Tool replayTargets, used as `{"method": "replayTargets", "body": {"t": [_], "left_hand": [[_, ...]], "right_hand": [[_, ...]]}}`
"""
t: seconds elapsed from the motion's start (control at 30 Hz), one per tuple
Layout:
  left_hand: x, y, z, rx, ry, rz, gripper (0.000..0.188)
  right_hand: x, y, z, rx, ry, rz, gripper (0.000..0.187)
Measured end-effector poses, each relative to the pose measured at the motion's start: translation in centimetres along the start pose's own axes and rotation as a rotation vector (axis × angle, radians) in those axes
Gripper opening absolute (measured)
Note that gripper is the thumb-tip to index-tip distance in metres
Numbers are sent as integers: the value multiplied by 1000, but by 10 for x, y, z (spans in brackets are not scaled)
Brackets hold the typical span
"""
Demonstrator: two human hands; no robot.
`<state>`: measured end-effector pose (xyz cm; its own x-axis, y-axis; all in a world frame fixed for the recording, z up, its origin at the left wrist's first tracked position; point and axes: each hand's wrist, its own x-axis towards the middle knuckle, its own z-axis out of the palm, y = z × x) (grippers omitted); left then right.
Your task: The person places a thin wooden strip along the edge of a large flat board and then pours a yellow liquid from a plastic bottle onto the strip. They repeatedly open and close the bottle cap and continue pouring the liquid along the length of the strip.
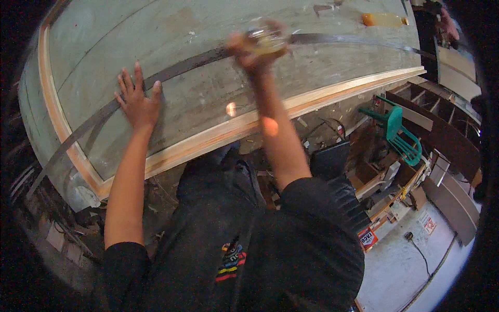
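A long, thin dark strip [182,66] runs across a large greyish-green board [197,104], bowing in the picture and hanging past the board's left edge. My left hand [139,104] lies flat on the strip and board, fingers spread, holding nothing. Farther right, my right hand [257,52] is smeared by motion over the strip. It grips a clear, shiny object [265,39], too blurred to name. Part of the strip is hidden behind this hand.
Pale wooden battens [208,132] border the board's near and left sides. An orange-yellow bottle [384,20] lies at the far right. Off the board to the right are a green plastic chair [396,127], dark shelving [442,117] and a plug with a cord [409,236].
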<state>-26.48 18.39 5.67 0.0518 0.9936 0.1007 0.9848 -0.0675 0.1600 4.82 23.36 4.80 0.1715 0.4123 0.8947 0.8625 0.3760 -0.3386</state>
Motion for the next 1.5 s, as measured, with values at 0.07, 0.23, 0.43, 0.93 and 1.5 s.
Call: {"method": "replayTargets", "body": {"t": [0.07,0.23,0.43,0.93,1.5], "left_hand": [[0,1,-2,-10,-5,0,80],[3,3,-7,-40,-42,-7,82],[1,-4,-1,-7,-31,17,86],[2,5,-8,-67,-59,-19,83],[-3,-44,-5,-40,-102,186,83]], "right_hand": [[15,44,-33,49,-43,319,93],[25,59,-46,183,98,519,86],[6,-89,35,219,-24,64,87],[7,19,-15,89,-132,642,92],[-19,-70,43,119,261,343,78]]}}
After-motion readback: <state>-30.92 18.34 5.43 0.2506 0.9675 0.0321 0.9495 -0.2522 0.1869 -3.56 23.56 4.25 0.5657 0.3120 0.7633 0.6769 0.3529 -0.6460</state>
